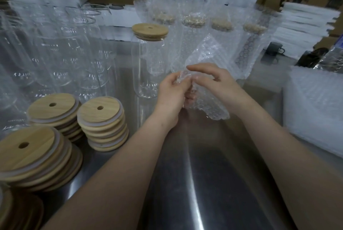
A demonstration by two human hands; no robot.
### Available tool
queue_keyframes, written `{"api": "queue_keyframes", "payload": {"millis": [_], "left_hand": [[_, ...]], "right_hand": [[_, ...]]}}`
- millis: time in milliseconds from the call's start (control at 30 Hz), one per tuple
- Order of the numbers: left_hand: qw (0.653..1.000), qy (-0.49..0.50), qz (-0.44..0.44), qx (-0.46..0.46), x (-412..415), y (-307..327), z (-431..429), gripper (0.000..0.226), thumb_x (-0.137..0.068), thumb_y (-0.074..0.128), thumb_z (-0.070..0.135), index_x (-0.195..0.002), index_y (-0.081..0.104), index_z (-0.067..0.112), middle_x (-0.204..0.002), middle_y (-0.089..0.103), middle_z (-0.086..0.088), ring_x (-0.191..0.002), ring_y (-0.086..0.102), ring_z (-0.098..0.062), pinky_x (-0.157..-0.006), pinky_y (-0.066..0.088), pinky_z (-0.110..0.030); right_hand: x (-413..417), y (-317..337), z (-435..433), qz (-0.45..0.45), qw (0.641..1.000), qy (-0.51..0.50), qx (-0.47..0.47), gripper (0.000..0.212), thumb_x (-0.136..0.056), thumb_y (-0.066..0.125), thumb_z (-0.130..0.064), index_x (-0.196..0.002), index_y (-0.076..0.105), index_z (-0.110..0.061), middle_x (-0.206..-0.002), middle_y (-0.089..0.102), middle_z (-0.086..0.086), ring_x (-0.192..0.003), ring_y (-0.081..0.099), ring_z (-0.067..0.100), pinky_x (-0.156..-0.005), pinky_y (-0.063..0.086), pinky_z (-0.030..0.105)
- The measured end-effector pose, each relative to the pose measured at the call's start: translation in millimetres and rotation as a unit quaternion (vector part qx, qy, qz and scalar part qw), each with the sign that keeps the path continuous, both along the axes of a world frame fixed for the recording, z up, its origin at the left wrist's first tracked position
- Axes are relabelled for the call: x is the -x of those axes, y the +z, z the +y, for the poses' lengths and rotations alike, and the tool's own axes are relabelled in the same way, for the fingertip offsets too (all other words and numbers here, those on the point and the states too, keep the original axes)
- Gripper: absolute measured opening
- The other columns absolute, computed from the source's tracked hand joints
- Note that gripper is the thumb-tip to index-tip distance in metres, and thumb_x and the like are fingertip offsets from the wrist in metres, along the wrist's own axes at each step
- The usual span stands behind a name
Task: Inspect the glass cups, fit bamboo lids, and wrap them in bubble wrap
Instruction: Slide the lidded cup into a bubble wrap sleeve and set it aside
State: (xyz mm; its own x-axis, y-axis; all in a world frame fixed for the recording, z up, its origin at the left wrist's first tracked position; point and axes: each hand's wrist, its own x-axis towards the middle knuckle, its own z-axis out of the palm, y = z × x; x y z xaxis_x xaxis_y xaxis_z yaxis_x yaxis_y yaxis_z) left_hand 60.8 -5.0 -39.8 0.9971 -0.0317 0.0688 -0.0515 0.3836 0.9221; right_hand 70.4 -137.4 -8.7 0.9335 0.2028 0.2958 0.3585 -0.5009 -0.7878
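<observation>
A clear glass cup [146, 66] with a bamboo lid [150, 31] stands upright on the steel table, just left of my hands. Both hands hold a bubble wrap bag [206, 59] in the air above the table. My left hand [172, 94] pinches its left edge between fingers and thumb. My right hand [213, 81] pinches the same edge from the right, fingers curled over it. Behind the bag stand several wrapped cups [191, 31] with lids inside bubble wrap.
Several bare glass cups [55, 49] crowd the back left. Stacks of bamboo lids [104, 124] sit at the front left. A pile of bubble wrap bags [313, 111] lies at the right. White boxes and cartons line the back. A dark mug [275, 48] stands at right.
</observation>
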Motion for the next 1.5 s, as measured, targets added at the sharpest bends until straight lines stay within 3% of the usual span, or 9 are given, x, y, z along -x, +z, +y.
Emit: {"api": "queue_keyframes", "payload": {"millis": [167, 267, 433, 633, 867, 1033, 1133, 1267, 1500], "left_hand": [[1.0, 0.017, 0.003, 0.022, -3, -1, 3, 0.028, -0.098, 0.06, 0.021, -0.072, 0.053, 0.014, -0.049, 0.049, 0.006, -0.043, 0.046, -0.008, -0.042, 0.037, -0.019], [0.999, 0.024, 0.004, 0.034, -4, -1, 3, 0.033, -0.095, 0.064, 0.024, -0.066, 0.05, 0.015, -0.046, 0.042, 0.008, -0.041, 0.04, -0.007, -0.042, 0.034, -0.022], [0.999, -0.027, -0.01, 0.035, 1, 3, 5, 0.008, -0.091, 0.068, 0.018, -0.093, 0.064, 0.011, -0.047, 0.051, 0.012, -0.039, 0.047, -0.001, -0.042, 0.038, -0.016], [0.998, -0.052, 0.012, -0.021, 4, 7, 6, 0.051, -0.085, 0.068, 0.001, -0.134, 0.055, 0.006, -0.092, 0.055, -0.012, -0.065, 0.053, -0.012, -0.06, 0.043, -0.023], [0.997, -0.077, 0.002, -0.016, 4, 7, 7, 0.047, -0.086, 0.063, -0.004, -0.129, 0.057, 0.014, -0.089, 0.06, -0.005, -0.073, 0.061, -0.01, -0.07, 0.047, -0.026], [0.998, -0.063, -0.005, -0.024, 7, 7, 2, 0.025, -0.086, 0.068, 0.0, -0.108, 0.064, 0.013, -0.097, 0.054, -0.013, -0.085, 0.052, -0.025, -0.077, 0.041, -0.039], [0.999, -0.032, -0.007, -0.024, 6, 6, 0, 0.025, -0.087, 0.062, -0.007, -0.103, 0.066, 0.012, -0.088, 0.055, -0.014, -0.07, 0.052, -0.023, -0.069, 0.044, -0.036], [0.996, 0.019, -0.007, -0.089, 3, 2, -3, 0.065, -0.081, 0.054, -0.012, -0.138, 0.044, 0.017, -0.082, 0.053, -0.009, -0.05, 0.051, -0.009, -0.053, 0.046, -0.025], [0.963, 0.108, -0.077, -0.233, 7, -2, -14, 0.058, -0.068, 0.062, 0.031, -0.123, 0.044, 0.028, -0.065, 0.052, 0.01, -0.056, 0.05, -0.009, -0.062, 0.046, -0.03]], "right_hand": [[3, 0, -6, 0.079, 0.993, 0.076, 0.047, 0.077, -0.073, 0.075, -0.053, -0.143, 0.047, -0.037, -0.149, 0.045, -0.014, -0.14, 0.036, 0.002, -0.119, 0.029, 0.037], [0, -2, -8, 0.095, 0.988, 0.106, 0.06, 0.082, -0.078, 0.082, -0.035, -0.148, 0.04, -0.036, -0.147, 0.04, -0.026, -0.138, 0.032, -0.009, -0.121, 0.026, 0.033], [-2, -3, -8, 0.055, 0.995, 0.049, 0.06, 0.068, -0.084, 0.067, -0.004, -0.143, 0.047, -0.031, -0.139, 0.047, -0.003, -0.132, 0.044, 0.002, -0.112, 0.035, 0.024], [-1, -4, -7, 0.023, 0.999, 0.029, 0.016, 0.064, -0.087, 0.058, 0.004, -0.144, 0.047, -0.02, -0.121, 0.058, -0.005, -0.101, 0.055, -0.016, -0.087, 0.042, 0.006], [-3, -10, -9, 0.017, 0.995, 0.023, -0.098, 0.049, -0.084, 0.053, -0.002, -0.125, 0.054, -0.029, -0.099, 0.062, 0.04, -0.088, 0.058, 0.054, -0.081, 0.05, 0.055], [-4, -9, -6, -0.011, 0.995, 0.003, -0.102, 0.024, -0.088, 0.053, -0.004, -0.101, 0.069, -0.016, -0.085, 0.064, 0.007, -0.071, 0.059, 0.006, -0.068, 0.048, 0.016], [-6, -14, -1, 0.002, 0.991, -0.021, -0.133, 0.024, -0.095, 0.054, -0.003, -0.087, 0.073, -0.016, -0.092, 0.072, -0.003, -0.09, 0.065, 0.007, -0.086, 0.051, 0.024], [-8, -13, -1, -0.027, 0.989, -0.071, -0.13, 0.019, -0.096, 0.054, -0.004, -0.094, 0.073, -0.006, -0.095, 0.071, -0.002, -0.079, 0.064, 0.003, -0.076, 0.05, 0.019], [-3, -3, -2, -0.139, 0.979, -0.134, -0.066, 0.02, -0.096, 0.055, -0.009, -0.101, 0.072, -0.019, -0.086, 0.065, -0.012, -0.072, 0.057, 0.003, -0.074, 0.049, 0.028]]}}
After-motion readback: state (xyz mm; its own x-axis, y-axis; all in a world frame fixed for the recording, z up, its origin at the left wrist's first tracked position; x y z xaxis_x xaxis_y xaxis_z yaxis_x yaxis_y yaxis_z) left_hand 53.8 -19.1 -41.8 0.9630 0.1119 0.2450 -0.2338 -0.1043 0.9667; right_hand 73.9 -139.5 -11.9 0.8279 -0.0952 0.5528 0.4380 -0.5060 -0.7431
